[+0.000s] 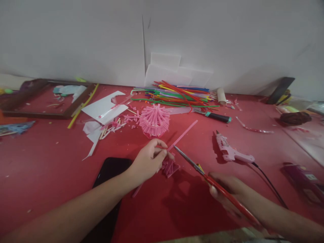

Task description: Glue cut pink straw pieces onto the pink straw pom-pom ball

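Note:
Between the fingertips of my left hand (150,157) is a thin pink pipe cleaner (186,133), slanting up to the right. My right hand (227,187) is closed around the red handles of long scissors (188,158). Their blade tips meet the pipe cleaner just right of my left fingers; whether they touch it I cannot tell. Below my left hand lies a small folded pink piece (170,168), partly hidden. Just beyond that hand stands a round pink ribbed piece (155,119) built from many short stems.
Coloured pipe cleaners (177,94) lie along the back wall. On the right are a pink glue gun (231,150) with its cord and a black-handled knife (217,117). Left are a brown frame (37,115), white card (101,109) and scraps. A black phone (111,168) lies under my left forearm.

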{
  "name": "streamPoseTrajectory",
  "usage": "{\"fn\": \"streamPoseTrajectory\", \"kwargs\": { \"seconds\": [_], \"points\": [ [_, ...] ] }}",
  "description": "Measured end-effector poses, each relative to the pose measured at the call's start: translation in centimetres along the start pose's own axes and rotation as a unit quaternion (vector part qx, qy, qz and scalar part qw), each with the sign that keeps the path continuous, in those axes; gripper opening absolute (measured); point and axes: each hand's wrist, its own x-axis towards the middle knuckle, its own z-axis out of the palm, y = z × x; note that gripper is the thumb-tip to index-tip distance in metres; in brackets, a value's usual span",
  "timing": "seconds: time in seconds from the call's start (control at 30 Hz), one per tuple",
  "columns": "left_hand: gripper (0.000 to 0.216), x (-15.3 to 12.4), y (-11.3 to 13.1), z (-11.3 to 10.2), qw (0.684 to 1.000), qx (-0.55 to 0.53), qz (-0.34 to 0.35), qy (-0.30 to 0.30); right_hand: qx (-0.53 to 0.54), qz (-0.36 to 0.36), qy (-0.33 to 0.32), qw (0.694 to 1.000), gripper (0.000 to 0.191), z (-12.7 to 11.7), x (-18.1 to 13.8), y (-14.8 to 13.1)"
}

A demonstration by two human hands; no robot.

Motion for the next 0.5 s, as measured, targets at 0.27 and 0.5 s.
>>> {"fn": "streamPoseTrajectory", "kwargs": {
  "seconds": [0.27, 0.5],
  "points": [
    [0.01, 0.12, -0.19, -0.04, 1.0, 0.006, 0.006, -0.002, 0.006, -0.013, -0.017, 1.0, 0.042, 0.01, 0.56, 0.3],
    [0.013, 0.13, -0.1, -0.06, 1.0, -0.001, 0.011, -0.001, -0.004, 0.023, -0.033, 0.999, 0.044, -0.26, 0.81, 0.33]
  ]
}}
